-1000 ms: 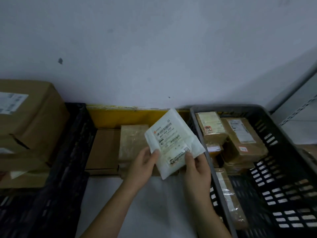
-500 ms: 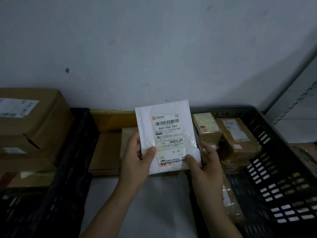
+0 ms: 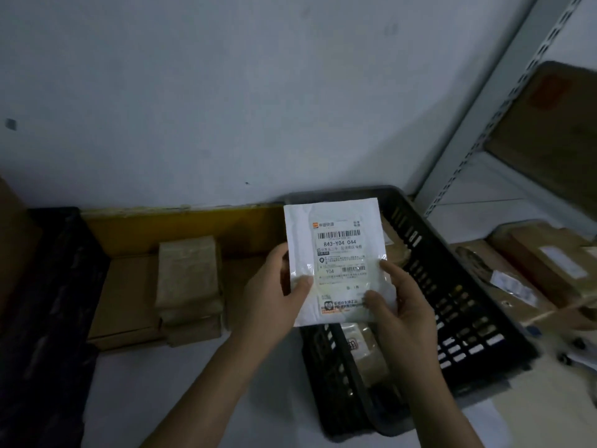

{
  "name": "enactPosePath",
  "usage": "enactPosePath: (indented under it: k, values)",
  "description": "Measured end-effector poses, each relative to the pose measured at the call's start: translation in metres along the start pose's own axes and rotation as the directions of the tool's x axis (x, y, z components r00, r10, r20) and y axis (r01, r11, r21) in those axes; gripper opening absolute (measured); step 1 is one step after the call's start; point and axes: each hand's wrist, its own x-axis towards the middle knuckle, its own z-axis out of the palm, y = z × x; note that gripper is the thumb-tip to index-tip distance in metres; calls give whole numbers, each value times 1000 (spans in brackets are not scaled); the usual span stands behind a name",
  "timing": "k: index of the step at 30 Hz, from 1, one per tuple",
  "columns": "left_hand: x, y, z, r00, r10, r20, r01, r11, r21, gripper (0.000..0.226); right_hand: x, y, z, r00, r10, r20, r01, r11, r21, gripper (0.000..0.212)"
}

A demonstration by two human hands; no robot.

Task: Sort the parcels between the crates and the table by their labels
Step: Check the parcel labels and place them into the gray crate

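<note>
Upright between both hands (image 3: 339, 305), white parcel (image 3: 336, 253).

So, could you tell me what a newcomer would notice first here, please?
The white parcel stands out: both hands hold it up at centre, label facing the camera, the left hand at its left edge, the right hand at its lower right corner. Behind it sits a black crate; brown parcels lie stacked to the left.

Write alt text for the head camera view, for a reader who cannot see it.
Two hands, left hand and right hand, hold a white parcel upright, its label reading 843-Y04 044 facing the camera. Behind it sits a black crate; brown parcels lie on the table to the left.
</note>
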Motion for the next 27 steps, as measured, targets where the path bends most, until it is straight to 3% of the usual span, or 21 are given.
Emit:
enactPosePath:
  k: [4,9,15,21,24,27]
  values:
    - [5,12,26,995,95,-18,-87,960,267,74,21,-2,-33,999,-9,-52,8,1000,-14,48]
    - [17,16,60,988,156,15,-143,855,499,73,82,19,-69,998,-4,-69,-4,992,-125,50]
    - [26,-3,105,997,65,-35,-24,732,681,69,181,55,-99,1000,17,-23,-21,973,-229,51]
    - [27,-13,124,996,-9,-85,71,637,768,66,252,93,-82,993,70,97,-31,932,-361,53]
    - [29,-13,129,994,-47,-103,110,602,791,69,278,114,-63,986,56,156,34,854,-518,53]
    - [32,-12,132,990,-94,-104,139,573,807,73,290,132,-50,975,47,219,126,695,-708,53]
